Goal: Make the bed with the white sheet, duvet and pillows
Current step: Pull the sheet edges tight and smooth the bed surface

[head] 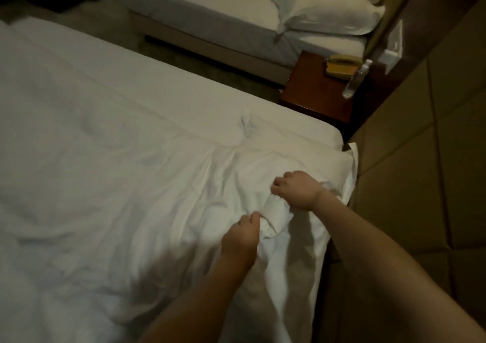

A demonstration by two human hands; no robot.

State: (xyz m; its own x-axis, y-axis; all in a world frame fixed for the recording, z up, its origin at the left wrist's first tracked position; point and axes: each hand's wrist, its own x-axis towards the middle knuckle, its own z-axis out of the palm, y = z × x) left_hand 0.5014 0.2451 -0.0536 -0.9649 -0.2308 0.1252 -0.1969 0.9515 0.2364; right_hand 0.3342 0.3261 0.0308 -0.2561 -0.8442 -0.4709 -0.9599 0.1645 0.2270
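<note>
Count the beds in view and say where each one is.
2. The near bed, under the white duvet both hands grip, fills the left and centre. The far bed lies at the top, beyond the nightstand. Others may lie out of frame.

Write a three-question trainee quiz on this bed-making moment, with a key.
1. True or false: both the left hand and the right hand grip the bunched white fabric duvet.
2. Where do the white pillows lie? A) on the near bed B) on the far bed C) on the floor
3. Fill in: the beige telephone and the clear plastic bottle sit on the dark wooden ______.

Key: 1 true; 2 B; 3 nightstand.
</note>
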